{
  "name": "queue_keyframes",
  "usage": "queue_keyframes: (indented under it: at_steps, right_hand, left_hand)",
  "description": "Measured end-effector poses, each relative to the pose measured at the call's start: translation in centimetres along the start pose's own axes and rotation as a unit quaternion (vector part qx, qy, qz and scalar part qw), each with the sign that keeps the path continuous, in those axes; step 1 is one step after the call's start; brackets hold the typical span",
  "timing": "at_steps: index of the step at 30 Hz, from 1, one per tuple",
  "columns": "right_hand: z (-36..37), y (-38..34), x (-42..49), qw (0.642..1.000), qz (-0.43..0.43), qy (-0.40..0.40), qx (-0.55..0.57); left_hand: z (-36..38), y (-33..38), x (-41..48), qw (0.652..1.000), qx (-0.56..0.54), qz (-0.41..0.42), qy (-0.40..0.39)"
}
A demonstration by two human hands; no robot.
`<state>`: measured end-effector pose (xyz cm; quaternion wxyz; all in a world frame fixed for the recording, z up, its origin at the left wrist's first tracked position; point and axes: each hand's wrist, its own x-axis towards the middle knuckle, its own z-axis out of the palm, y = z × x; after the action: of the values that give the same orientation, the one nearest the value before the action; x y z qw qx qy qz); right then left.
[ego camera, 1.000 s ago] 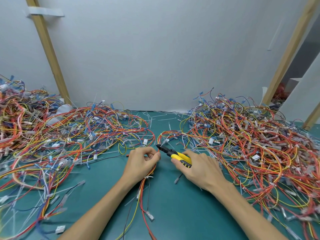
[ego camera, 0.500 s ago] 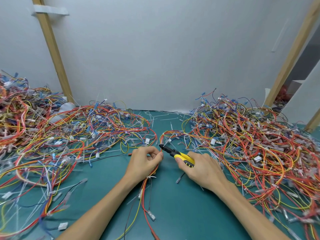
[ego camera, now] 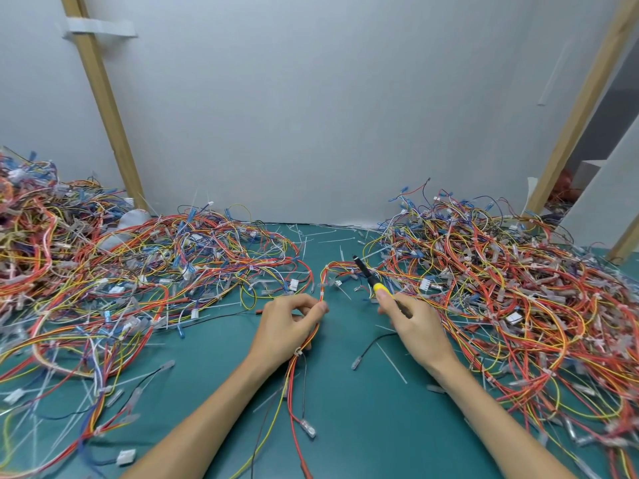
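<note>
The left hand (ego camera: 290, 323) pinches a harness (ego camera: 321, 288) between thumb and forefinger, with the other fingers curled beneath. This hold likely keeps a short stretch of it taut and raised off the mat (ego camera: 363, 426). The right hand (ego camera: 413, 323) wraps its fingers round the yellow handles of the cutters (ego camera: 368, 276). Their black tip points far and left and looks closed. It lies near the harness, but whether it touches cannot be told. The angle suggests the tool is held ready rather than cutting.

The harness runs from the near edge of the mat up through the left hand, then arcs right into the right pile (ego camera: 501, 288). It lies at centre, between the two hands. A white tie (ego camera: 297, 352) binds it just near of the left palm, and is probably a target for the cutters.

A black lead (ego camera: 373, 344) and cut tie strips (ego camera: 390, 363) lie loose on the mat beside the right hand. A second heap, the left pile (ego camera: 155, 271), is well apart from the right one. The gap between them may separate finished work from unfinished, though which heap is which cannot be told.

Wooden posts (ego camera: 103, 108) lean against the grey wall at the far side.

No brand, label or writing can be read on the cutters, the connectors or the wall.
</note>
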<state>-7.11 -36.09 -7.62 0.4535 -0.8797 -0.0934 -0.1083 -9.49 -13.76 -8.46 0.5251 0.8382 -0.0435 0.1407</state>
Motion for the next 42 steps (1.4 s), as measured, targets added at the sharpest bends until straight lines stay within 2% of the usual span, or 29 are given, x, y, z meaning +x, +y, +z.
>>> queue_keyframes:
  at_steps: [6,15,18,21,26,29,32,34,36,38,42]
  right_hand:
    - [0.0,0.4,0.1,0.999,0.028,-0.001,0.02]
    - [-0.1,0.2,-0.1,0.989,-0.019,0.138,0.047]
    - [-0.1,0.0,-0.2,0.985,-0.03,0.161,0.045]
    - [-0.2,0.1,-0.2,0.984,-0.022,0.165,0.059]
    - [-0.3,0.3,-0.1,0.984,-0.008,0.16,0.082]
    - [-0.3,0.5,0.1,0.982,0.006,0.162,0.095]
    - [-0.4,0.7,0.3,0.98,0.018,0.164,0.107]
    - [-0.4,0.7,0.3,0.979,0.022,0.164,0.116]
    - [-0.4,0.8,0.4,0.978,0.028,0.164,0.128]
    - [-0.4,0.8,0.4,0.976,0.032,0.168,0.138]
    - [-0.3,0.9,0.6,0.974,0.036,0.176,0.135]
  left_hand:
    - [0.0,-0.2,0.0,0.999,-0.015,0.001,-0.051]
    - [-0.2,-0.4,0.3,0.99,-0.075,0.017,-0.115]
    - [-0.4,0.2,0.1,0.976,-0.142,0.013,-0.165]
    - [-0.9,0.9,-0.2,0.958,-0.206,-0.019,-0.2]
    - [-0.5,1.7,-0.6,0.934,-0.275,-0.107,-0.204]
    - [-0.1,1.9,-0.6,0.896,-0.365,-0.154,-0.201]
    - [-0.4,2.4,-0.6,0.826,-0.496,-0.195,-0.183]
    - [-0.8,2.8,-0.6,0.778,-0.567,-0.198,-0.184]
    - [-1.0,3.2,-0.8,0.748,-0.602,-0.185,-0.21]
    - [-0.9,3.6,-1.1,0.757,-0.593,-0.156,-0.226]
    - [0.3,4.0,-1.4,0.81,-0.545,-0.127,-0.176]
